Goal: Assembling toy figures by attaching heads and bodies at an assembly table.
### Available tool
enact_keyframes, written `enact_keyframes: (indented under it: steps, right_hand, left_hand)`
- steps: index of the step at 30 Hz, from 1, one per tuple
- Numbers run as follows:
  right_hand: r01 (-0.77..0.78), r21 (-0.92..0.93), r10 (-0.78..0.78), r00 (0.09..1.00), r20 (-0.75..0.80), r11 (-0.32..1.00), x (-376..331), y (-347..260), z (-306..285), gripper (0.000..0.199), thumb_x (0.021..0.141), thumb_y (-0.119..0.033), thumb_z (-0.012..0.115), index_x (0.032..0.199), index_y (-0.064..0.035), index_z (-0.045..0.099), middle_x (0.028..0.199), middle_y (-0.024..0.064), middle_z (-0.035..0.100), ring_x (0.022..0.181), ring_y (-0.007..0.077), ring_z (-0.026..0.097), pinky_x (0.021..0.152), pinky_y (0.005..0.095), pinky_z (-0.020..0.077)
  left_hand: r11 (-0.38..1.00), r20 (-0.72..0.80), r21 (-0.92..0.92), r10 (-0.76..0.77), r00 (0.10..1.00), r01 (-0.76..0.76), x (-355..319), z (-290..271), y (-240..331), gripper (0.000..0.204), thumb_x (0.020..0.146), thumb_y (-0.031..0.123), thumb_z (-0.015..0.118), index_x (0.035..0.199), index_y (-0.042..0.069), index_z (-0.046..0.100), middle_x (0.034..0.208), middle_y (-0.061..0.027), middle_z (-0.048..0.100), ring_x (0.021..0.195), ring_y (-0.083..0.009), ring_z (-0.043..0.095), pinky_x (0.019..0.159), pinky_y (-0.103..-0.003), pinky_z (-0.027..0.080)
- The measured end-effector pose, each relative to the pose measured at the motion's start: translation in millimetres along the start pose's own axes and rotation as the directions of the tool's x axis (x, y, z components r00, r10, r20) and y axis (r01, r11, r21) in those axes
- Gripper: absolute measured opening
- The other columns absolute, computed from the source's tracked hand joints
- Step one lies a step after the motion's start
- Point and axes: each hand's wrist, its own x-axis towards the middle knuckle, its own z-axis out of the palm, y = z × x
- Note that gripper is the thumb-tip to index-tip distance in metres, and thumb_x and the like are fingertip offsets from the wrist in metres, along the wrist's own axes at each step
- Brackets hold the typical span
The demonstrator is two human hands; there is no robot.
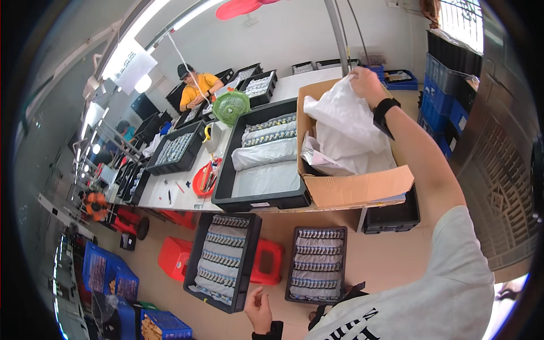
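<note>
- Head view: the right hand (367, 86) is grasping a crumpled, translucent white plastic sheet (343, 124), its fingers pinching the bunched upper edge.
- Below that grip, the sheet is hanging in loose folds into an open brown cardboard box (354, 191); farther left of the grip, a deep black rectangular plastic tray (238, 202) is standing just beside the box.
- The film is looking thin, so it is probably handling as light, limp and somewhat slippery; the gathered edge is seeming the surest hold, since a single layer could be sliding or tearing.
- The right arm is reaching up from the lower right, its wrist, wearing a black band (386, 116), bending toward the box.
- Well below the right grip, the left hand (259, 310) is hanging with loosely curled fingers, visibly holding nothing, near a black parts tray (245, 269).
</note>
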Motion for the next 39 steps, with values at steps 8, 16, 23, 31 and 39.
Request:
enact_keyframes:
  steps: [8, 16, 23, 31, 39]
  right_hand:
    - [0.48, 0.422, -0.57, 0.814, 0.114, 0.769, -102.3, -149.4, -40.5, 0.042, 0.059, 0.007, 0.041, 0.097, -0.002, 0.058, 0.08, 0.0157, 0.059, 0.07, 0.0236, 0.058, 0.063, 0.0271, 0.0444]
    - [0.725, 0.678, -0.988, 0.019, 0.153, 0.119, -270.4, -248.8, 8.4, 0.021, 0.055, -0.006, 0.058, 0.077, -0.0052, 0.057, 0.075, 0.007, 0.045, 0.073, 0.0227, 0.048, 0.066, 0.0328, 0.0399]
    - [0.614, 0.743, -0.948, -0.309, -0.084, -0.266, -457.2, -296.6, 50.2, 0.008, 0.061, -0.019, 0.057, 0.062, -0.0108, 0.057, 0.077, 0.0051, 0.049, 0.079, 0.0221, 0.051, 0.068, 0.0343, 0.0423]
    - [0.311, 0.904, -0.818, -0.571, -0.069, -0.294, -607.5, -403.7, 78.3, 0.01, 0.062, -0.012, 0.058, 0.069, -0.0048, 0.06, 0.09, 0.0121, 0.056, 0.085, 0.0255, 0.054, 0.071, 0.0352, 0.0447]
    - [-0.324, 0.91, -0.95, -0.256, 0.181, 0.26, -623.2, -461.4, 84.8, 0.026, 0.075, -0.009, 0.061, 0.1, -0.0024, 0.056, 0.094, 0.0138, 0.058, 0.088, 0.031, 0.055, 0.078, 0.0369, 0.0449]
  left_hand:
    - [0.981, 0.19, -0.113, 0.175, 0.966, -0.156, 9.5, 39.2, 77.7, 0.022, 0.082, 0.004, 0.057, 0.104, -0.001, 0.055, 0.092, -0.0054, 0.06, 0.083, -0.0102, 0.057, 0.074, -0.023, 0.046]
    - [0.84, 0.125, -0.53, 0.214, 0.969, -0.117, 2.3, -43.0, 86.8, 0.051, 0.089, 0.036, 0.048, 0.126, 0.003, 0.037, 0.117, -0.0065, 0.048, 0.107, -0.0139, 0.046, 0.09, -0.029, 0.037]
    - [0.897, 0.37, -0.441, 0.156, 0.916, 0.026, 3.7, -135.3, -5.0, 0.074, 0.086, 0.046, 0.049, 0.137, 0.006, 0.014, 0.128, -0.0114, 0.032, 0.12, -0.022, 0.034, 0.095, -0.033, 0.033]
    - [0.803, 0.412, -0.355, -0.325, 0.851, 0.478, -66.2, -257.5, -130.3, 0.048, 0.082, 0.003, 0.055, 0.125, -0.002, 0.035, 0.124, -0.0121, 0.045, 0.108, -0.015, 0.048, 0.086, -0.026, 0.043]
    - [0.734, 0.078, -0.545, -0.436, 0.897, 0.404, -160.3, -330.1, -197.1, 0.028, 0.081, -0.004, 0.048, 0.109, -0.001, 0.053, 0.098, -0.0069, 0.059, 0.091, -0.0153, 0.057, 0.08, -0.027, 0.046]
